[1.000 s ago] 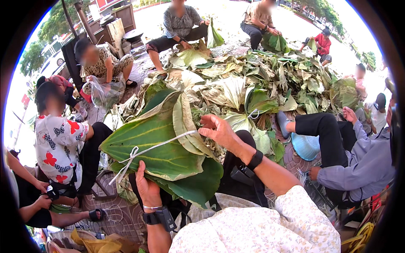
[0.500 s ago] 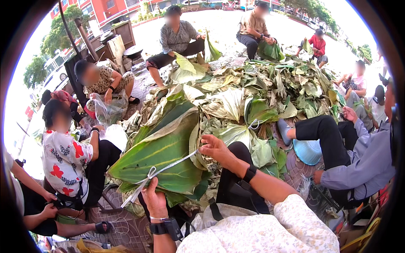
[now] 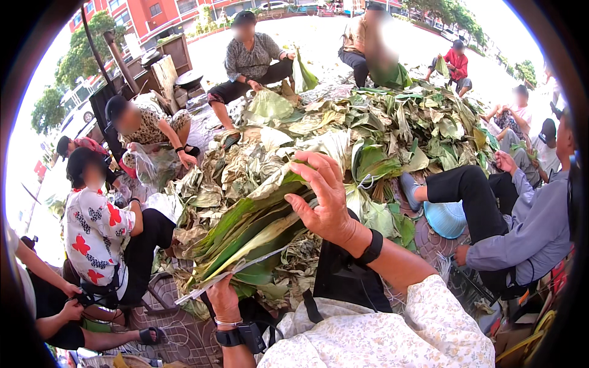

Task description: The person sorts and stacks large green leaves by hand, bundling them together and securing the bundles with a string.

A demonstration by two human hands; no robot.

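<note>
A stack of large green leaves (image 3: 242, 236) lies tilted in front of me, its layered edges turned toward me. My left hand (image 3: 224, 300) grips the near end of this leaf bundle, with the thumb side against it. A white string (image 3: 254, 262) crosses the bundle near that hand, and its loose tail sticks out to the left. Above the bundle's right end is my right hand (image 3: 324, 199), its fingers spread and curved with nothing visible in them. Whether its fingertips touch the leaf edges I cannot tell.
A wide heap of dry and green leaves (image 3: 399, 122) spreads ahead. Another bundle (image 3: 371, 168) tied with white string lies on its near side. Several people sit around, one in a grey-blue shirt (image 3: 521, 239) close on my right. A light-blue basin (image 3: 446, 219) stands beside that person.
The leaf bundle has tipped from its broad face to its layered edges. My right hand has left the string and risen over the bundle. A person at left now reaches toward the heap.
</note>
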